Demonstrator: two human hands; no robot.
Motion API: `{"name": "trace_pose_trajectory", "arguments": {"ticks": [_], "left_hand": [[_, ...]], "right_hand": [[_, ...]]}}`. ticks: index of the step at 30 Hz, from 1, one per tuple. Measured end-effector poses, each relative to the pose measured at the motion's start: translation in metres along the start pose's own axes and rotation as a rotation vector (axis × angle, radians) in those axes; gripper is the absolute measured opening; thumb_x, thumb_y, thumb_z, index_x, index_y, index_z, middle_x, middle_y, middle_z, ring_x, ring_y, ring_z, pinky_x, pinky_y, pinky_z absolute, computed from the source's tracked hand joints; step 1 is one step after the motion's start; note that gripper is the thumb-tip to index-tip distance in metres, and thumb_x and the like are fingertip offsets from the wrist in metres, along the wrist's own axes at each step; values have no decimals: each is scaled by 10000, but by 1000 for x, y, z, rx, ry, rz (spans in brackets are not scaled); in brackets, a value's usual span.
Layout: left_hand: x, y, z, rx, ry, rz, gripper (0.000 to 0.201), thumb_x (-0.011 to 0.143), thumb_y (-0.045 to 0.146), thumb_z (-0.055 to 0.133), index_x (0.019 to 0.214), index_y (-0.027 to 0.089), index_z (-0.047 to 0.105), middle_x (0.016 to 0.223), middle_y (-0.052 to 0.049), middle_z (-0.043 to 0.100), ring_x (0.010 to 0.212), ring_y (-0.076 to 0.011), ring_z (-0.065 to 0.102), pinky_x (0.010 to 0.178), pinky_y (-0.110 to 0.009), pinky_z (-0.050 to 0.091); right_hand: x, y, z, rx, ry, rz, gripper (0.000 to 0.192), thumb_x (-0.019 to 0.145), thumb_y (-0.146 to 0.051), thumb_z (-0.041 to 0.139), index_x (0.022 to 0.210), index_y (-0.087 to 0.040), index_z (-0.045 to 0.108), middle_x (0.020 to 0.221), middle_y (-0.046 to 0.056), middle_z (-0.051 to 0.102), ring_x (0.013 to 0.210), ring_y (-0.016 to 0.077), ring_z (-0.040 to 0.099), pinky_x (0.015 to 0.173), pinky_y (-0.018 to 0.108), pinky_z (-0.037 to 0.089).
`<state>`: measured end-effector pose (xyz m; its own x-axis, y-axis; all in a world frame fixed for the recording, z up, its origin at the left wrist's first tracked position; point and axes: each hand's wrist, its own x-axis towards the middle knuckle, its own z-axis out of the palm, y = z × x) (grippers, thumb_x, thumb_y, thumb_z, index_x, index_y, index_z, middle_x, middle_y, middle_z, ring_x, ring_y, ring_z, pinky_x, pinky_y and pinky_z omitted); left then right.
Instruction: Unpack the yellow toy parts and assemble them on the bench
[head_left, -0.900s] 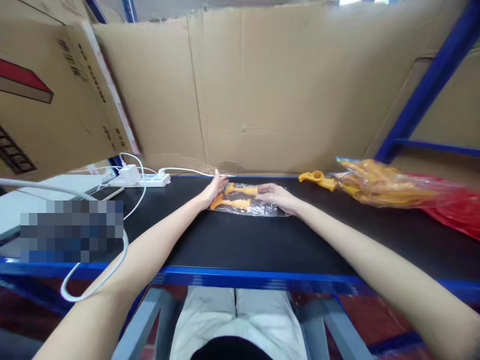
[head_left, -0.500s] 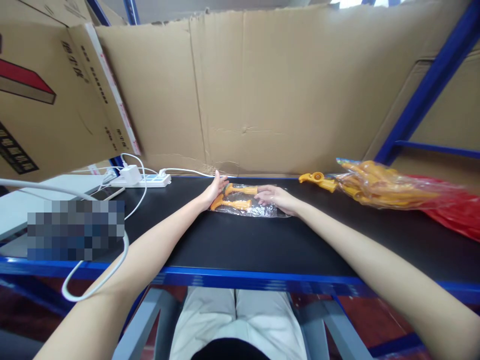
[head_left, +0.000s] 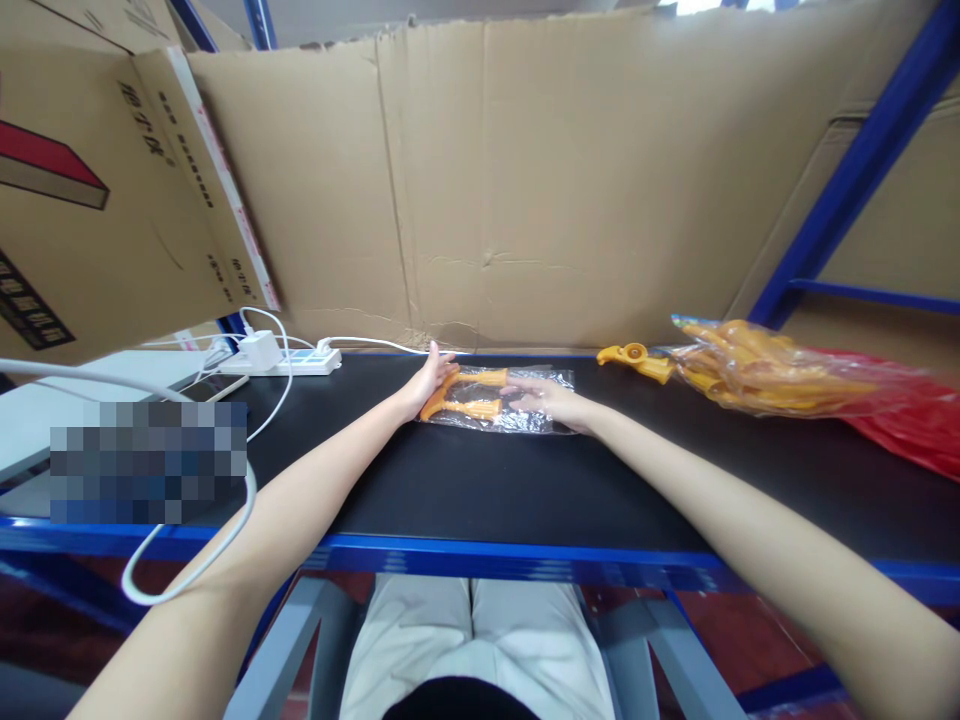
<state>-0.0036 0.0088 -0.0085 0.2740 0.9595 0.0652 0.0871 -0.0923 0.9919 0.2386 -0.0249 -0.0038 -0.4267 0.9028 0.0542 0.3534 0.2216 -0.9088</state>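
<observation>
A clear plastic bag lies flat on the black mat, with an orange plastic tool inside it. My left hand rests at the bag's left end, fingers stretched out and touching the tool's head. My right hand lies palm down on the bag's right part, pressing it against the mat.
A loose orange tool and a bag of several more orange tools sit at the right, with a red bag beyond. A white power strip with cables lies at the left. Cardboard sheets wall the back.
My right hand has slid down and toward me along the bag, uncovering its far right corner. The left hand has stayed at the bag's left end.
</observation>
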Motion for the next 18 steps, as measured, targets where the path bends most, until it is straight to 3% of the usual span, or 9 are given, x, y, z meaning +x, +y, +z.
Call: {"name": "trace_pose_trajectory", "arguments": {"ticks": [6, 9, 12, 18], "left_hand": [[0, -2, -3, 87, -34, -22, 851, 833, 682, 16, 1426, 129, 276, 1389, -153, 423, 1333, -239, 334, 1097, -351, 229], [1, -2, -5, 157, -42, -27, 840, 832, 681, 14, 1412, 153, 312, 1380, -133, 437, 1337, -235, 326, 1100, -336, 216], [3, -4, -7, 205, -55, -23, 836, 835, 670, 1, 1412, 149, 308, 1384, -126, 431, 1336, -229, 329, 1093, -334, 229], [1, -2, -6, 317, -55, -21, 793, 856, 623, -18, 1398, 165, 335, 1385, -109, 424, 1337, -222, 327, 1089, -332, 225]], "right_hand": [[1, 2, 2, 17, 28, 5, 589, 747, -190, 638, 1313, -204, 474, 1262, 102, 559, 1023, 179, 578, 975, 405, 399], [0, 0, 3, -25, 75, -35, 420, 737, -224, 652, 1145, -147, 580, 1135, 120, 624, 959, 176, 600, 932, 392, 430], [-2, -4, 2, -129, -13, -124, 223, 740, -289, 645, 913, -149, 666, 997, 87, 676, 948, 188, 609, 942, 397, 416], [-4, -9, -3, -231, -180, -249, 200, 754, -277, 599, 896, -200, 716, 1004, 41, 698, 988, 197, 616, 938, 380, 418]]}}
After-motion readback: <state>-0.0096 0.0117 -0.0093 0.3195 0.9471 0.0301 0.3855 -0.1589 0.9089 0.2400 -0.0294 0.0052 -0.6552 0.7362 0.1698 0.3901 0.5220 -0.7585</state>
